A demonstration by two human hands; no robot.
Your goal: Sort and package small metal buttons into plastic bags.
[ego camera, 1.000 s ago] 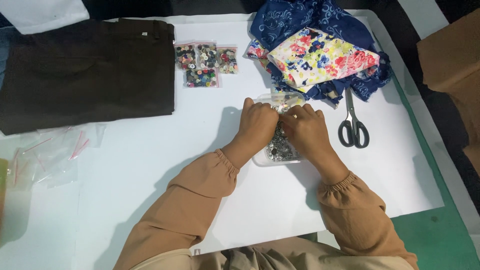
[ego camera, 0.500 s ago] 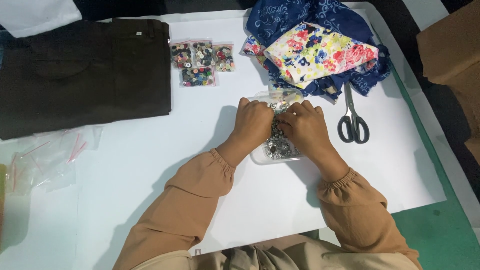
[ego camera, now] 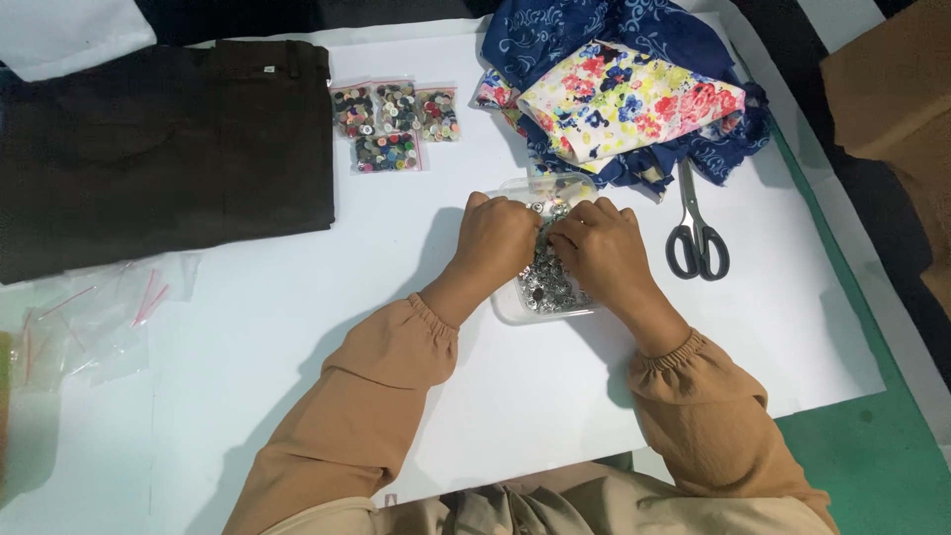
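Head view: left hand [ego camera: 495, 238] and right hand [ego camera: 602, 248] meet, fingers curled, pinching small metal pieces over the clear tray [ego camera: 515, 307] mid-desk [ego camera: 297, 347], scissors [ego camera: 696, 238] just right.

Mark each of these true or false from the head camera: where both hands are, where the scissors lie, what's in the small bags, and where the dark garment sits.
1. Both hands, left hand and right hand, are over the clear container of small metal pieces. True.
2. The scissors lie left of the container. False: they lie to its right.
3. The small bags hold mixed buttons. True.
4. The dark garment lies on top of the floral fabric. False: they lie apart.
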